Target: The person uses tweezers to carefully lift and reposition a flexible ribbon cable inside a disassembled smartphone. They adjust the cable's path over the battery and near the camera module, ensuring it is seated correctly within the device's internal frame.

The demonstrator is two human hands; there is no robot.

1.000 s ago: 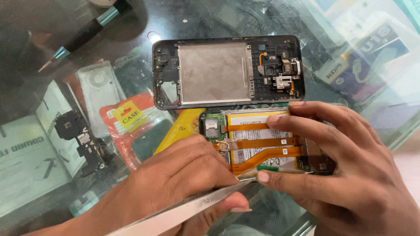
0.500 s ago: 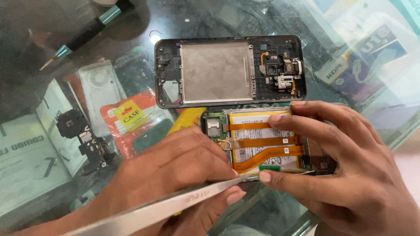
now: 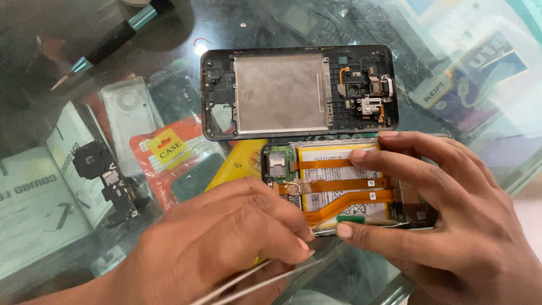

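I am working over a glass counter (image 3: 440,51) with packaged phone accessories showing beneath its surface. Lying at the far side of it is an emptied phone frame (image 3: 299,91), black-rimmed, its bare metal plate facing up and small camera parts sitting at its right end. Just in front of that, almost touching it, I am steadying the opened phone (image 3: 339,189), its white battery crossed by three orange ribbon cables and a small green board at its left end. My right hand (image 3: 446,226) is clamping it, fingers curled over the far edge and right end, thumb pressing along the near edge. My left hand (image 3: 226,243) is closing on a pair of metal tweezers (image 3: 254,285), fingertips hovering at the phone's lower left corner; the tweezer tips are hidden under my fingers. Resting well off to the left are a loose black circuit part (image 3: 107,183) and, at the far corner, a dark screwdriver (image 3: 116,36) with teal bands.
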